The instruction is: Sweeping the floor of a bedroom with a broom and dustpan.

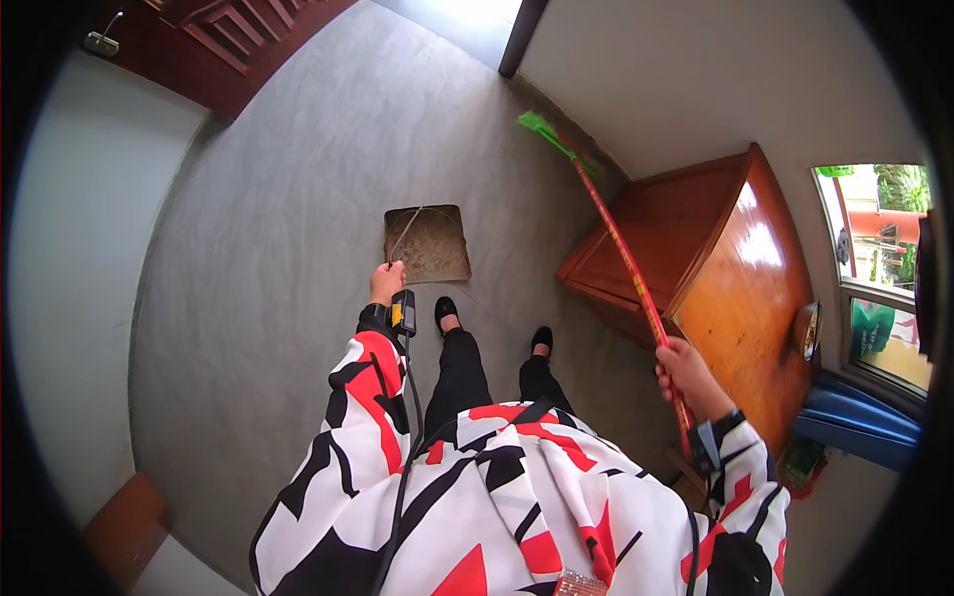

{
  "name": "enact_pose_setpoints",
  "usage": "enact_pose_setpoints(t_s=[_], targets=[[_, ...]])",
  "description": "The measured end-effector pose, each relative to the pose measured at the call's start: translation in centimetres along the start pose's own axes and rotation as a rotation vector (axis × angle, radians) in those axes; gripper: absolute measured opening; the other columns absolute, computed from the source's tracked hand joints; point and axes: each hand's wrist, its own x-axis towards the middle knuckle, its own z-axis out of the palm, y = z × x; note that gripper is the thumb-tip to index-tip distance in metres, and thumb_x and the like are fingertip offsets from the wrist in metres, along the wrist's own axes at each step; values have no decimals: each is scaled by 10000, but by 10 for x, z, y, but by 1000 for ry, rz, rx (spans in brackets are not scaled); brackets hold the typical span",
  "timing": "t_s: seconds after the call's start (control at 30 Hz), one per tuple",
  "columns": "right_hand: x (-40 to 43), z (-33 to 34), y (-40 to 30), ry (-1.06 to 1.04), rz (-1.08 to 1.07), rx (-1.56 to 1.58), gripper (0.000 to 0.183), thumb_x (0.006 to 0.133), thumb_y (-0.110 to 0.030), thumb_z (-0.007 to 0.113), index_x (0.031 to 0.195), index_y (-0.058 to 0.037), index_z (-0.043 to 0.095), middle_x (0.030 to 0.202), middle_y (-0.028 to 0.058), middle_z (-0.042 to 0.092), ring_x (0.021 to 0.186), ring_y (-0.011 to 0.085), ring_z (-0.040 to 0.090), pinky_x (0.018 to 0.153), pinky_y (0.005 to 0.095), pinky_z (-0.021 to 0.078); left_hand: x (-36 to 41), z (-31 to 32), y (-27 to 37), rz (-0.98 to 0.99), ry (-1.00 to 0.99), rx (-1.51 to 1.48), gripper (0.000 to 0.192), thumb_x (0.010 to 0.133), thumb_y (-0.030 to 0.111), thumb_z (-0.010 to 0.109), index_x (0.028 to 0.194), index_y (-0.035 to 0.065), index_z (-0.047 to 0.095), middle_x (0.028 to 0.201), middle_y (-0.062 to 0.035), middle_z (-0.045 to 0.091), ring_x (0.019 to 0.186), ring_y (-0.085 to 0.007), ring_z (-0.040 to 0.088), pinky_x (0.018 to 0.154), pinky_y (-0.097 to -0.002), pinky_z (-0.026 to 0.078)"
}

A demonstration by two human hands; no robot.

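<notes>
My left hand [387,281] is closed around the thin wire handle [406,232] of a flat, worn metal dustpan [428,246], which is in front of my feet. My right hand [689,376] grips the red patterned stick [622,246] of a broom. The broom's green bristle head [549,134] is at the far end of the stick, near the base of the right wall, and looks slightly blurred. A device is strapped to each wrist, with a black cable running from the left one.
A glossy wooden cabinet [715,246] stands at the right beside the wall, near a window [883,268] and a blue object [857,421]. A dark red carved door [223,45] is at the upper left. Grey floor [283,298] surrounds my black shoes [446,309].
</notes>
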Motion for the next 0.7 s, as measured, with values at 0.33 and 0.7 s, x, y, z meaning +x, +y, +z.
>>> enact_pose_setpoints(t_s=[0.33,0.7], targets=[[6,48,-10,-36,11,-588,95,862,-151,467,884,-61,447,562,62,484,389,185,483,343,327,399,-66,-149,34,-129,93,-68,189,848,225,581,800,45,612,607,-10,565,502,-119,547,493,-244,462],[-46,34,-39,-36,-288,-570,216,837,-159,521,998,-22,564,650,117,583,519,230,585,469,352,473,-30,-222,54,-199,305,-49,418,872,438,586,698,60,546,500,-4,464,379,-133,449,380,-293,403]])
